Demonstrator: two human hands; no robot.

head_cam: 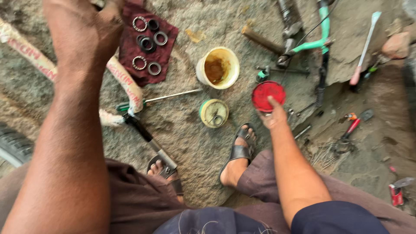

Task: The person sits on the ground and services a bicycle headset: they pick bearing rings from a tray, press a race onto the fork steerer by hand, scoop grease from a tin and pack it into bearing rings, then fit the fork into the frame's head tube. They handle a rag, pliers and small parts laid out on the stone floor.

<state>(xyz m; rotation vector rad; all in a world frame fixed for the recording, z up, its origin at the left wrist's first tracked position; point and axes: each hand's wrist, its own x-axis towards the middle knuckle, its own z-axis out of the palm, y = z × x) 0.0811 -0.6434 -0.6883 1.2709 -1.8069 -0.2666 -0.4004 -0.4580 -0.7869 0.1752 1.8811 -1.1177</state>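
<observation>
A: Looking down from the head camera, what is each hand doing?

B: The right hand (272, 116) reaches to the ground, its fingers extended so the fingertips rest on a round red lid (268, 95). The left hand (84, 30) is raised close to the lens, blurred; whether it grips anything cannot be told.

A: What lies nearby?

B: A cream tub of brown grease (218, 67) stands just left of the lid. Below it sits a small yellow-green tin (213, 113). A maroon cloth (147, 43) carries metal bearing rings (149, 43). A green-handled screwdriver (160, 99) lies beside the bicycle frame (125, 84)
</observation>
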